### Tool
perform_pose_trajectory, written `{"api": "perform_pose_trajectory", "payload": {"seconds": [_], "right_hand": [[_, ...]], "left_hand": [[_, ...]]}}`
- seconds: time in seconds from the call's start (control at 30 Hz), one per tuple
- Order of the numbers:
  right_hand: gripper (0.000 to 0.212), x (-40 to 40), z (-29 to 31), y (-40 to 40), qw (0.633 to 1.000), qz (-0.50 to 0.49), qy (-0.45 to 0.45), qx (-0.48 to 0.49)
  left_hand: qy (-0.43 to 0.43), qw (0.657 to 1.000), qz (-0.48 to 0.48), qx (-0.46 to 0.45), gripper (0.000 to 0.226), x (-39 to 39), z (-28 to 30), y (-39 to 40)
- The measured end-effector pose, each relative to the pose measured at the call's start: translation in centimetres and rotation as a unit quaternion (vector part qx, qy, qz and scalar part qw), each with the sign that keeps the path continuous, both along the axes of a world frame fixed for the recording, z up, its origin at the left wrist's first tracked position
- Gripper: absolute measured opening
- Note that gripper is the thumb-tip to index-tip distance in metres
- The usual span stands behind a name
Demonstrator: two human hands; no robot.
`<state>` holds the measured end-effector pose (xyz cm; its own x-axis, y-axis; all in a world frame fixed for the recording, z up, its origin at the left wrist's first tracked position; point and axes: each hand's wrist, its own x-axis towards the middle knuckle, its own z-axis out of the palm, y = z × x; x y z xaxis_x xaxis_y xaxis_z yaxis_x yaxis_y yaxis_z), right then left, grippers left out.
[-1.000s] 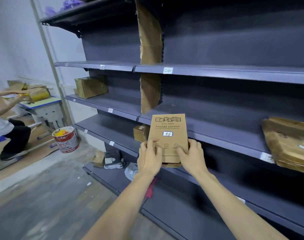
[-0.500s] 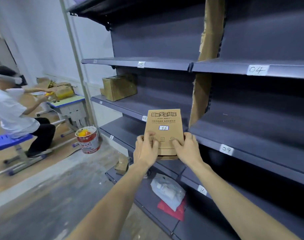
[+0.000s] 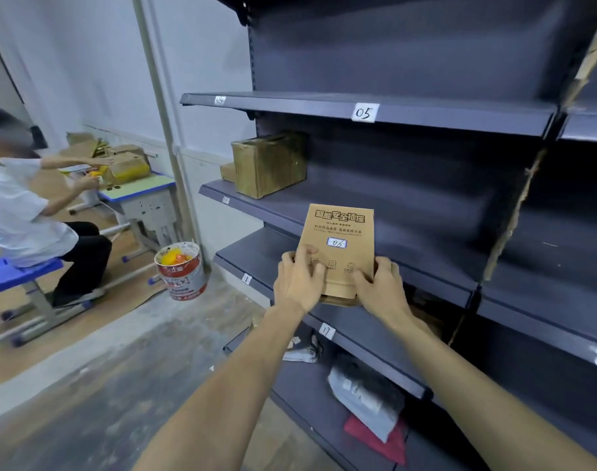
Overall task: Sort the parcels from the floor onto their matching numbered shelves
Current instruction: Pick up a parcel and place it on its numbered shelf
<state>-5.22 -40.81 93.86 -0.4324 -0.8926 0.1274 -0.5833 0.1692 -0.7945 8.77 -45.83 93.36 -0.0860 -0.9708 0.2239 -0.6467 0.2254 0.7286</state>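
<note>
Flat brown kraft-paper parcel [image 3: 338, 246] held upright in both hands, in front of the dark grey metal shelving unit [image 3: 426, 56].

Shelving fills the right side; a white edge tag reading 05 [image 3: 363, 112] sits on an upper shelf, a tag reading 17 [image 3: 326, 331] lower down. A tape-wrapped brown cardboard box [image 3: 270, 163] stands on the shelf under the 05 tag, up and left of the parcel. Bottom shelf has a grey plastic mailer bag [image 3: 368, 402] lying on a red flat packet [image 3: 375, 440]. Left hand [image 3: 299, 282] and right hand [image 3: 380, 287] are closed on the parcel's lower corners, thumbs on its front face. Its small white label [image 3: 336, 243] has handwritten digits, first one 0, second not clearly readable.
</note>
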Motion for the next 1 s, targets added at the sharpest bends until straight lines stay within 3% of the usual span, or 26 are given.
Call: {"api": "perform_pose_trajectory", "payload": {"seconds": [0.17,0.33,0.47,0.73,1.0], "right_hand": [[0.046,5.5,0.7,-4.7,1.000,-0.021,-0.012,-0.008],[0.043,11.6,3.9,-8.2,0.999,-0.038,0.005,-0.037],[0.044,15.7,6.4,-10.1,0.997,-0.036,0.023,-0.072],[0.038,21.4,10.6,-12.6,0.987,-0.019,0.030,-0.154],[0.036,22.5,16.0,-17.6,0.973,-0.012,0.065,-0.219]], "left_hand": [[0.006,1.000,-0.012,-0.003,0.031,5.2,0.4,-5.7],[0.113,0.992,0.036,-0.033,0.021,10.1,2.1,-9.1],[0.149,0.985,0.049,-0.073,0.020,13.9,4.5,-11.0],[0.146,0.977,0.042,-0.147,0.024,20.3,9.9,-13.7],[0.145,0.973,0.001,-0.180,0.027,21.9,15.7,-19.5]]}}
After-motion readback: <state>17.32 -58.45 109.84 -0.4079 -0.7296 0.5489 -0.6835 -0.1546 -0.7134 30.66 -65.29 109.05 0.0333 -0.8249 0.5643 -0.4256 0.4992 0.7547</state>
